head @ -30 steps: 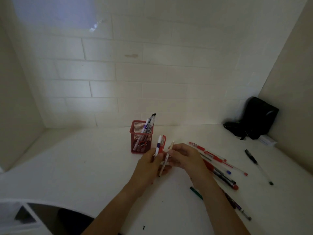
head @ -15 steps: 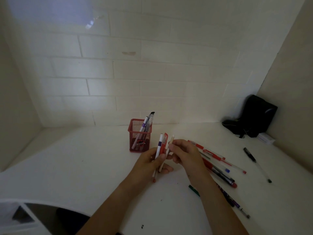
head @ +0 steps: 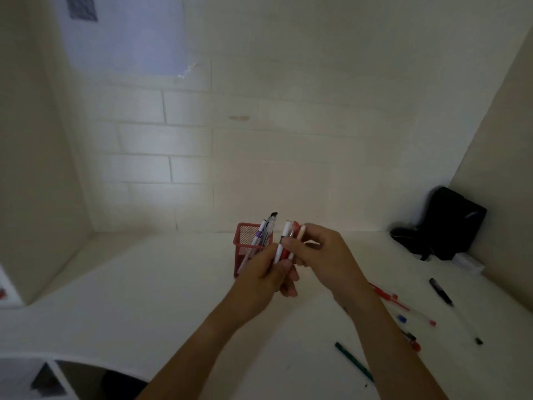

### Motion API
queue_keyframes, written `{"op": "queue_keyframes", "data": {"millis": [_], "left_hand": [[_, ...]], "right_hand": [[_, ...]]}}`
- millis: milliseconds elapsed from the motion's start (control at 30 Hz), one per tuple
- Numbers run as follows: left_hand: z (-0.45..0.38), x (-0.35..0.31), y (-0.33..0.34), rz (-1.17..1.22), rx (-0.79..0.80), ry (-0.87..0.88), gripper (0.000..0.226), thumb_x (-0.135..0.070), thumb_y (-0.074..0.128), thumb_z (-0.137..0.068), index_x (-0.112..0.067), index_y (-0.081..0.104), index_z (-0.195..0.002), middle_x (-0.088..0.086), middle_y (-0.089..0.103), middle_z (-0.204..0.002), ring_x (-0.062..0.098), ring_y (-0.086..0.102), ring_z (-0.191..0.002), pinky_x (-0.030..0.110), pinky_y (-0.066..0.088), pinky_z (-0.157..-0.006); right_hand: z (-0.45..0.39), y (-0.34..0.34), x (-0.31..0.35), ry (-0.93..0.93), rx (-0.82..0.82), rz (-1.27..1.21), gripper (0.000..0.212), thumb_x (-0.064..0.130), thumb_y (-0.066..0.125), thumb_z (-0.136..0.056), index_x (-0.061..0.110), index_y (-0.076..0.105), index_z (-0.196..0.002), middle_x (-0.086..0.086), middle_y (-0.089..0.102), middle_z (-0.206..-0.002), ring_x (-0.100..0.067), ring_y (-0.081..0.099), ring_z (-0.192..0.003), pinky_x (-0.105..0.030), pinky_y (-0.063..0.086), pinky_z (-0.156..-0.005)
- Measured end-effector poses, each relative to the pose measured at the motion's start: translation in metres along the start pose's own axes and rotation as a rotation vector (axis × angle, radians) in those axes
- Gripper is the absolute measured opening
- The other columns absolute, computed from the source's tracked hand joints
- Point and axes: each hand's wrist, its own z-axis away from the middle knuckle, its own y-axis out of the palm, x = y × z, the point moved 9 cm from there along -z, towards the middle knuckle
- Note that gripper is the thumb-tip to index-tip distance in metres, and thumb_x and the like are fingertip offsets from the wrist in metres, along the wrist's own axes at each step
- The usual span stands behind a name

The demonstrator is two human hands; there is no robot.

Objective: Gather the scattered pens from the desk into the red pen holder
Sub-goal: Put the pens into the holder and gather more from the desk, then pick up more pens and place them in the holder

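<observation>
Overhead, pale brick walls (head: 259, 145) enclose the white surface (head: 144, 284). Both hands' fingers (left hand (head: 264, 277), right hand (head: 323, 255)) clasp a pen bundle (head: 284, 243) beside the red pen holder (head: 245, 246) near the back edge; loose pens (head: 403, 310) lie toward the right edge.

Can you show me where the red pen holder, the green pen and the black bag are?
red pen holder (head: 245, 239): head view, mesh front wall.
green pen (head: 353, 360): head view, middle of barrel.
black bag (head: 450, 223): head view, front face.

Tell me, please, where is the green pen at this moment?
In the head view the green pen lies flat on the white desk at the lower right, just right of the person's right forearm and below the scattered red pens.
</observation>
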Motion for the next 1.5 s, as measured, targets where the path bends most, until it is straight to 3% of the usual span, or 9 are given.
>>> {"op": "queue_keyframes", "data": {"millis": [267, 367, 467, 633, 833, 1100, 1200, 1333, 1500], "left_hand": [[-0.032, -0.025, -0.07, -0.228, -0.275, 0.141, 0.023, -0.029, 0.045, -0.107, -0.024, 0.059, -0.125, -0.012, 0.063, -0.116, -0.003, 0.061, -0.105, 0.008, 0.05, -0.08], [-0.037, -0.01, -0.09, -0.383, -0.392, 0.117, 0.034, -0.033, 0.043, -0.107, -0.025, 0.051, -0.138, -0.005, 0.046, -0.134, 0.003, 0.045, -0.121, 0.003, 0.036, -0.086], [-0.033, 0.014, -0.092, -0.467, -0.407, 0.125, 0.03, -0.028, 0.04, -0.108, -0.022, 0.059, -0.131, 0.0, 0.048, -0.134, 0.001, 0.042, -0.119, 0.008, 0.038, -0.097], [-0.029, 0.052, -0.081, -0.655, -0.404, 0.047, 0.052, -0.043, 0.029, -0.099, -0.022, 0.07, -0.121, 0.005, 0.052, -0.142, 0.023, 0.044, -0.135, 0.049, 0.045, -0.105], [-0.024, 0.045, -0.076, -0.64, -0.449, 0.084, 0.046, -0.038, 0.031, -0.1, -0.02, 0.064, -0.126, 0.005, 0.051, -0.14, 0.022, 0.044, -0.132, 0.045, 0.045, -0.105], [-0.021, 0.043, -0.064, -0.765, -0.417, 0.045, 0.052, -0.045, 0.029, -0.101, -0.02, 0.058, -0.137, 0.008, 0.046, -0.147, 0.028, 0.041, -0.133, 0.047, 0.044, -0.104], [-0.018, 0.042, -0.05, -0.752, -0.43, 0.083, 0.052, -0.045, 0.042, -0.1, -0.017, 0.053, -0.142, 0.011, 0.04, -0.15, 0.029, 0.037, -0.128, 0.04, 0.042, -0.102], [-0.018, 0.036, -0.038, -0.727, -0.515, 0.102, 0.051, -0.042, 0.044, -0.097, -0.013, 0.058, -0.136, 0.012, 0.042, -0.149, 0.03, 0.038, -0.126, 0.037, 0.04, -0.102], [-0.008, 0.044, -0.043, -0.647, -0.625, 0.052, 0.047, -0.037, 0.046, -0.098, -0.009, 0.06, -0.132, 0.013, 0.039, -0.151, 0.034, 0.038, -0.129, 0.049, 0.045, -0.107]], "right_hand": [[-0.04, 0.01, 0.054, -0.174, -0.206, 0.043, 0.015, 0.03, 0.068, -0.093, 0.017, 0.07, -0.085, -0.001, 0.073, -0.075, -0.015, 0.071, -0.067, -0.035, 0.059, -0.063], [-0.039, 0.005, 0.054, -0.212, -0.44, 0.06, 0.015, 0.026, 0.066, -0.096, 0.017, 0.066, -0.084, 0.003, 0.07, -0.074, -0.003, 0.065, -0.062, -0.008, 0.045, -0.055], [-0.04, 0.016, 0.037, -0.171, -0.519, 0.157, 0.018, 0.026, 0.065, -0.095, 0.014, 0.064, -0.081, 0.001, 0.066, -0.074, -0.003, 0.057, -0.06, -0.005, 0.04, -0.054], [-0.049, 0.052, -0.01, -0.09, -0.392, 0.354, 0.036, 0.041, 0.058, -0.096, 0.013, 0.068, -0.077, -0.001, 0.068, -0.07, -0.015, 0.064, -0.064, -0.023, 0.048, -0.057], [-0.045, 0.052, -0.021, -0.033, -0.341, 0.489, 0.03, 0.048, 0.068, -0.089, 0.019, 0.067, -0.095, 0.001, 0.06, -0.09, -0.012, 0.058, -0.076, -0.013, 0.037, -0.058], [-0.026, -0.011, -0.054, 0.178, -0.354, 0.512, 0.026, 0.042, 0.063, -0.094, 0.016, 0.066, -0.096, -0.002, 0.071, -0.092, -0.018, 0.065, -0.082, -0.025, 0.048, -0.065], [-0.019, -0.044, -0.097, 0.443, -0.184, 0.761, 0.02, 0.031, 0.071, -0.088, 0.013, 0.068, -0.096, -0.007, 0.072, -0.096, -0.026, 0.07, -0.088, -0.032, 0.058, -0.076], [-0.003, -0.062, -0.129, 0.579, 0.02, 0.973, 0.034, 0.03, 0.076, -0.082, 0.013, 0.048, -0.075, -0.003, 0.058, -0.084, -0.019, 0.059, -0.076, -0.023, 0.046, -0.058], [0.0, -0.056, -0.147, 0.545, 0.124, 0.928, 0.042, 0.037, 0.076, -0.082, 0.006, 0.069, -0.11, -0.013, 0.071, -0.112, -0.025, 0.07, -0.099, -0.029, 0.057, -0.077]]}}
